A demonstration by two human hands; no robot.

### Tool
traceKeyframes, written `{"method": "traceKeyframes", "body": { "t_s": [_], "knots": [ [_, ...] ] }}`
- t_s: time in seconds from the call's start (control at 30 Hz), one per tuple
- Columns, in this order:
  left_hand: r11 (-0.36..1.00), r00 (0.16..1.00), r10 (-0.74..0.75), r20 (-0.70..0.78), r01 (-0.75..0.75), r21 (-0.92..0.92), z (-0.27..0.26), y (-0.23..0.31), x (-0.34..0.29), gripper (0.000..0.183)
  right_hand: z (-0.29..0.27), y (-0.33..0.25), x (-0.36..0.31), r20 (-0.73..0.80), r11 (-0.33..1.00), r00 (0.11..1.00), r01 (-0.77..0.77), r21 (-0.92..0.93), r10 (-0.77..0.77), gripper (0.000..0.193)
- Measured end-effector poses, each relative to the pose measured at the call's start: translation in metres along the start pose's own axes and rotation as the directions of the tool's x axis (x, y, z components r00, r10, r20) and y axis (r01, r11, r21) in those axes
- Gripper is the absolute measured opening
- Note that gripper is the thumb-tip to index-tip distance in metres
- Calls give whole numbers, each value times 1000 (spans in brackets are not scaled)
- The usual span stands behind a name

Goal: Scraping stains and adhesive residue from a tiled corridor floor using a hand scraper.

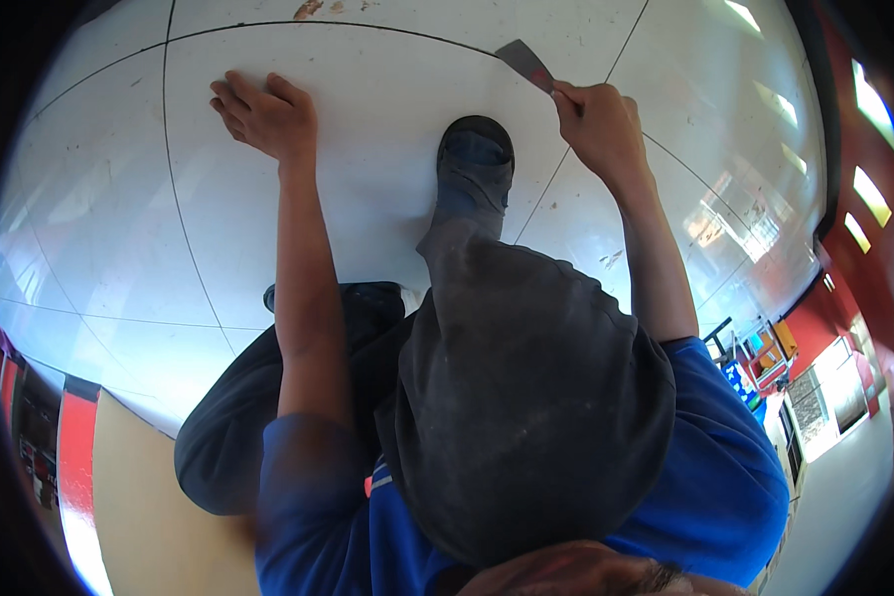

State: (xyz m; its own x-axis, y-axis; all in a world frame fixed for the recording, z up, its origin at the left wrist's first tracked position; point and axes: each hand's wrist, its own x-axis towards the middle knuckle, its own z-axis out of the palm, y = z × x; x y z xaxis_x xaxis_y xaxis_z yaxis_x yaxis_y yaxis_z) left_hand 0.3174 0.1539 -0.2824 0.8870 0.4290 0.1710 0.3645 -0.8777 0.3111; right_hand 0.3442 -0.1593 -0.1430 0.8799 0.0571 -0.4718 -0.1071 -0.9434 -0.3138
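My right hand [603, 127] is closed round the handle of a putty knife [524, 66]. Its flat grey blade has a reddish mark and points up and left, with the tip close to a dark joint between the white floor tiles [377, 129]. Most of the handle is hidden in my fist. To the left, my left hand [270, 117] is held over the tiles, fingers apart and slightly bent, with nothing in it. Whether it touches the floor I cannot tell. Brown smudges [309, 9] mark the tile at the far edge.
My foot in a dark sandal [477, 149] stands between my hands, and my bent knee [526, 397] fills the near middle. A red wall [869, 189] runs along the right. Chair-like furniture [760, 358] stands at the right. A beige panel with a red edge [134, 477] is near left.
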Motion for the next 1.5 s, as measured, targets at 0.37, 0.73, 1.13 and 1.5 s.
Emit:
{"method": "traceKeyframes", "body": {
  "t_s": [0.37,0.73,1.13,1.5],
  "knots": [
    [989,936,-118,331,81,124,39,164,-14,69,-26,18,-8,-161,888,965,-118,445,209,27],
    [942,939,-326,-106,332,45,48,58,-7,69,-84,60,-43,-333,847,873,-152,509,357,27],
    [890,955,294,36,-260,-374,69,204,54,68,-98,59,-43,-319,785,859,-141,604,400,27],
    [960,930,203,307,-128,-249,57,207,46,65,-96,34,-39,-288,794,897,-106,599,336,28]
  ]
}}
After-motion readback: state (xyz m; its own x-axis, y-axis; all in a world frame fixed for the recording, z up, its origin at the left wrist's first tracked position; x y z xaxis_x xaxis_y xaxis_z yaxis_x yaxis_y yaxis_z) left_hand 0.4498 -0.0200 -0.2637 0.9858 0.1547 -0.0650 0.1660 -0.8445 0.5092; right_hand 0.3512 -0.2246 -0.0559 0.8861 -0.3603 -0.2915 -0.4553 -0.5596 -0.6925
